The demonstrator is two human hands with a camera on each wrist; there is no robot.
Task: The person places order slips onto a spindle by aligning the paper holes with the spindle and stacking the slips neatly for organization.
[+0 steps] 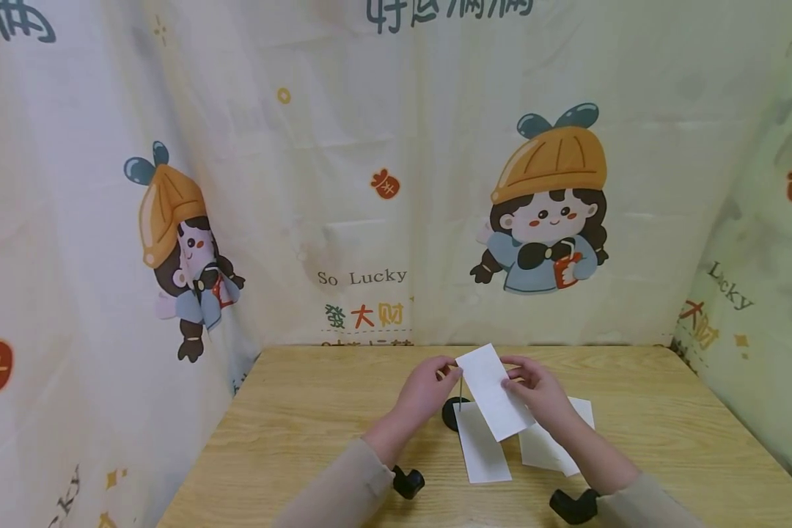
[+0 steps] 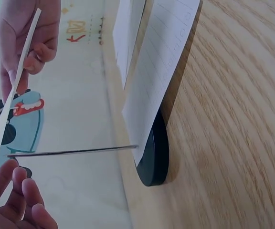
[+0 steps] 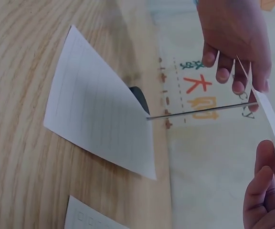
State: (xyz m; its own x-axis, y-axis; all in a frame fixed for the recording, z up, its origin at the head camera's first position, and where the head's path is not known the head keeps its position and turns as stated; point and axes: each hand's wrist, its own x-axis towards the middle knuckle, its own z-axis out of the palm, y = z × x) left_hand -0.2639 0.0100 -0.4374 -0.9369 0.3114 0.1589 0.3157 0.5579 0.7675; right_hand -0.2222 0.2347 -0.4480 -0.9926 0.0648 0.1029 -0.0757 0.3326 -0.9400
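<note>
Overlapping paper (image 1: 485, 453), black base (image 1: 449, 415) part-hidden

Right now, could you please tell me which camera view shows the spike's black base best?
The left wrist view: the black base appears large there, its rounded side clear, though a sheet covers part. The head view shows a small dark portion beside that sheet; the right wrist view, only a sliver behind it.

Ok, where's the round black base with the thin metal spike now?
In the head view, the base sits on the wooden table slightly right of centre, below the left hand, partly covered by a rectangular white paper sheet.
</note>
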